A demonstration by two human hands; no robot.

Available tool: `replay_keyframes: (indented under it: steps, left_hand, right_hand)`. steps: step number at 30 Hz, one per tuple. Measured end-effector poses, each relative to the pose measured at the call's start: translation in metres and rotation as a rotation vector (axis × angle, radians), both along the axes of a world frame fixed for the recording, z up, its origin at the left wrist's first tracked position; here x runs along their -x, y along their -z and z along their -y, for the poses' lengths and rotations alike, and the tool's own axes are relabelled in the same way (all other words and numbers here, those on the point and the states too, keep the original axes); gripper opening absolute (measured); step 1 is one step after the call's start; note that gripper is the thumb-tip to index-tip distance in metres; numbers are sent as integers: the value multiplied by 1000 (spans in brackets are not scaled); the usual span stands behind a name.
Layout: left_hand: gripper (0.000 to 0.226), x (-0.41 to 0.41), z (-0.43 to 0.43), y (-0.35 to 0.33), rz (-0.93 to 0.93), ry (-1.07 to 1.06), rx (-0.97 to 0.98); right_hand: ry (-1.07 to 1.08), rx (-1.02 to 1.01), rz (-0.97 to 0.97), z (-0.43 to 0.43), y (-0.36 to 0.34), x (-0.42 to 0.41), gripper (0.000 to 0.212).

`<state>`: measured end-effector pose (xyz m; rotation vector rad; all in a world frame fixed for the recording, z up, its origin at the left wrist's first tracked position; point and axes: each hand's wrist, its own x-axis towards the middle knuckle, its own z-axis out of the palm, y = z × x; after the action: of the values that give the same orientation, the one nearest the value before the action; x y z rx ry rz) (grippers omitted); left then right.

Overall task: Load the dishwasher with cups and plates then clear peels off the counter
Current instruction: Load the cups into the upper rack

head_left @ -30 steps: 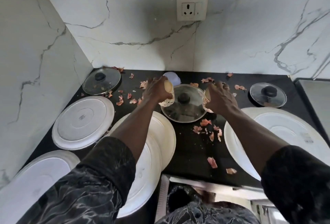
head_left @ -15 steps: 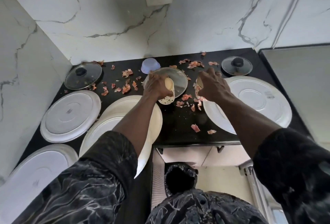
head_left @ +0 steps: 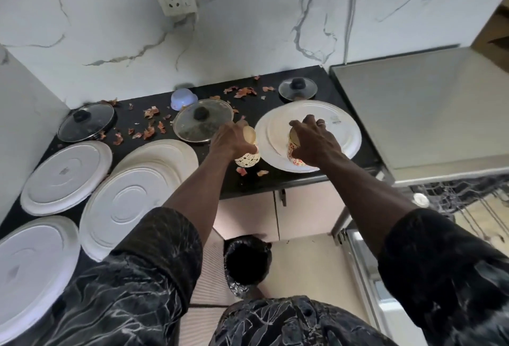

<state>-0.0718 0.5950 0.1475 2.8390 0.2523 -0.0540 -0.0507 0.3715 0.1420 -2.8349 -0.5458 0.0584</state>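
Black counter (head_left: 289, 180) strewn with peels (head_left: 243, 92) meets marble walls (head_left: 248, 28).

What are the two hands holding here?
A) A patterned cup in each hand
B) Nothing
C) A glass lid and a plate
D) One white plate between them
A: the left hand grips one patterned cup and the right hand grips a second cup.

No text can be read; the sticker (head_left: 334, 119) on the right plate (head_left: 347, 139) is too blurred
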Motion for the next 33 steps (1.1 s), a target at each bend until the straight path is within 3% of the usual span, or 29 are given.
replay_keyframes:
  steps: [15, 19, 33]
  left_hand:
    - [83, 51, 240, 35, -173, 469, -126]
    - [92, 47, 284, 51, -166, 614, -120]
    - [78, -9, 452, 124, -225, 1072, -71]
  right_hand:
    - [333, 4, -108, 203, 34, 110, 70]
    - [495, -4, -154, 255, 52, 129, 72]
    - [990, -55, -339, 368, 132, 155, 83]
